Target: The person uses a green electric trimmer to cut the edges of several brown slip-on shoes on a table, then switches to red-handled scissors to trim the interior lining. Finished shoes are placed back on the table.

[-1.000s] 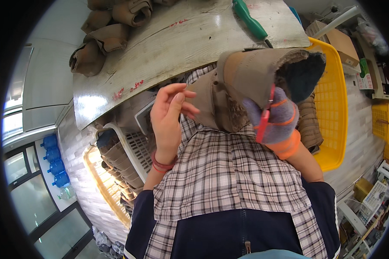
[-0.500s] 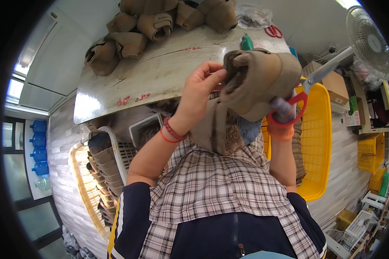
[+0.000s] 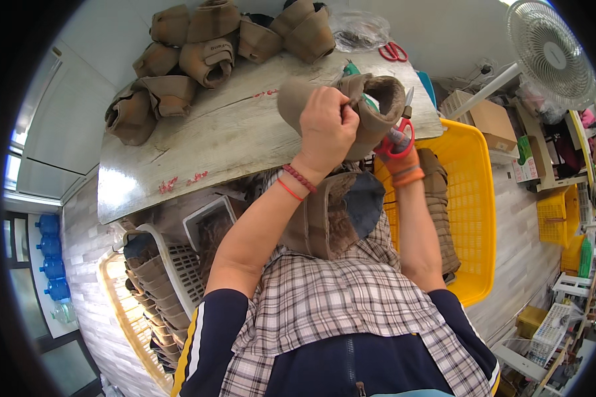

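Note:
My left hand (image 3: pixel 328 126) is closed, its fingers pinching the edge of a brown fur-lined piece (image 3: pixel 381 122) shaped like a wide cuff. A flap of that piece spreads out to the left behind my hand, and its round, furry opening faces up at the right. My right hand (image 3: pixel 404 165), in a glove with an orange cuff, is closed around red-handled scissors (image 3: pixel 406 139) and sits against the piece's right side. The blades point upward. Another brown fur-lined piece (image 3: pixel 311 218), with a blue lining patch, lies on my lap.
Several similar brown pieces (image 3: pixel 208 59) are heaped on the table (image 3: pixel 212 142), with spare red-handled scissors (image 3: pixel 393 51), clear plastic (image 3: pixel 361 30) and a green-handled tool (image 3: pixel 351 68). A yellow basket (image 3: pixel 473 218) stands right; a white basket (image 3: pixel 179 264) of stacked pieces stands left. A fan (image 3: pixel 553 56) is far right.
Both hands have moved left and lower with the brown piece, which has turned so its opening faces right, with a flap extended left. The scissors now point up rather than up and right.

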